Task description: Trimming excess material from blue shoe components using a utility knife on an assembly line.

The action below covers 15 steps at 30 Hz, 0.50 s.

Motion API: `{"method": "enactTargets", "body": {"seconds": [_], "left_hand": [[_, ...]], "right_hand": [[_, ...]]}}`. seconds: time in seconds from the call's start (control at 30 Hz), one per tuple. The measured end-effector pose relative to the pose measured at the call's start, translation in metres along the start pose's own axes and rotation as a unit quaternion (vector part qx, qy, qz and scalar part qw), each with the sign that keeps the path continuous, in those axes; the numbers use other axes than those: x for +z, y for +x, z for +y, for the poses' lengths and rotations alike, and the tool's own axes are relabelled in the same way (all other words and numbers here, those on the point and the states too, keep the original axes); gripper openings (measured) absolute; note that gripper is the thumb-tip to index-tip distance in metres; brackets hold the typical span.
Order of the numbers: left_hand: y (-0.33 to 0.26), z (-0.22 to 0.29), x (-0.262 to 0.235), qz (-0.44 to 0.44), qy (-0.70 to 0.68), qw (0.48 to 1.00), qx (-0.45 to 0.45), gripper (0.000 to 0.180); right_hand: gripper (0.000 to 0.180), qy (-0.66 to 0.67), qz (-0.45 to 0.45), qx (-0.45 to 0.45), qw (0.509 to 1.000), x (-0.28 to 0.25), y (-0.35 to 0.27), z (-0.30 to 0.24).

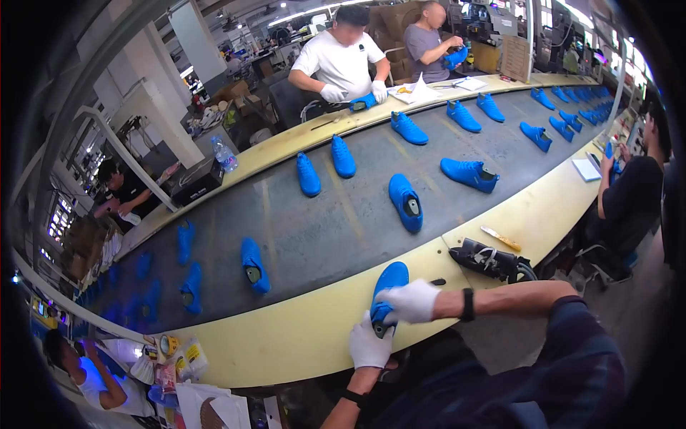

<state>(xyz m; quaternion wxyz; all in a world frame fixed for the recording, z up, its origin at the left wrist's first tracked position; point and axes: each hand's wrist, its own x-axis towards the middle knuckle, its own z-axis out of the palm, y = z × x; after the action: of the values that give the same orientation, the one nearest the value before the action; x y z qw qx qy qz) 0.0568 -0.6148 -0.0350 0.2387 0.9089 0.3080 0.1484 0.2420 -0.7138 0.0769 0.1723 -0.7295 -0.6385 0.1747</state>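
A bright blue shoe lies on the yellow ledge in front of me, sole side toward me. My left hand, in a white glove, grips the shoe's heel end from below. My right hand, also in a white glove with a black wristband behind it, presses on the shoe's side from the right. Both forearms come in from the lower right.
A grey conveyor belt carries several blue shoes, such as one and another. A black tool and a yellow-handled knife lie on the ledge at my right. Other workers sit across the belt and at both ends.
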Motion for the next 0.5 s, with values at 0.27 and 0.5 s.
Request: {"method": "enactTargets", "body": {"seconds": [0.27,0.5], "left_hand": [[-0.009,0.017,0.008,0.029,-0.09,0.995,-0.022,0.047],[-0.018,0.022,0.021,0.087,-0.025,0.996,0.025,0.037]], "right_hand": [[0.034,-0.136,-0.155,-0.048,0.977,0.018,0.03,-0.016],[0.022,-0.195,-0.175,-0.084,0.961,0.031,0.037,-0.022]]}}
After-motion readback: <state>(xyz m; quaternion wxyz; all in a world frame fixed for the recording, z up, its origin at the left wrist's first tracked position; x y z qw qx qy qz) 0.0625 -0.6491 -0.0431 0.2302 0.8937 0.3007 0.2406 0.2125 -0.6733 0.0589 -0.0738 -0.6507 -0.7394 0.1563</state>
